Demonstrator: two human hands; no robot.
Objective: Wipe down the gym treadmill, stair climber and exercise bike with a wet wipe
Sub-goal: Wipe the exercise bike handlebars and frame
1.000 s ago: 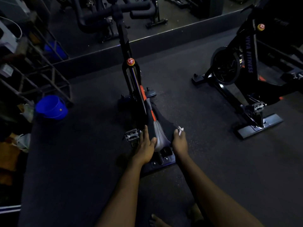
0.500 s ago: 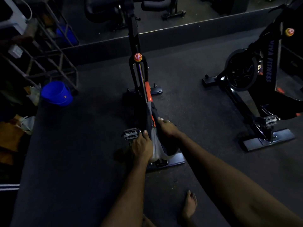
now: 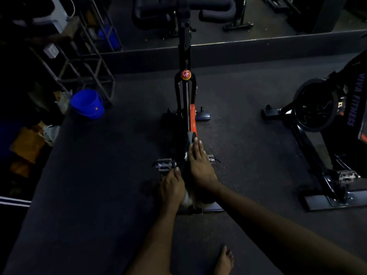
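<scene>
White wet wipe [image 3: 186,156] peeks from under my right hand [image 3: 200,167], whose fingers lie straight and flat along the saddle [image 3: 190,136]. My left hand [image 3: 172,185] curls over the saddle's rear left edge. The exercise bike [image 3: 192,120] runs lengthwise straight away from me, and the right hand lies nearer the saddle's nose.

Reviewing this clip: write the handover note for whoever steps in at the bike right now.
Left hand: rests on the rear left side of the saddle; grip unclear.
Right hand: flat, fingers straight, pressing the wipe onto the saddle; only a white corner shows.
Bike stands straight ahead, second bike to its right.
Done: wiping is at the saddle; how much is clean cannot be seen.
Left: rest of this bike, probably the second bike, then treadmill and stair climber, neither in view.
</scene>
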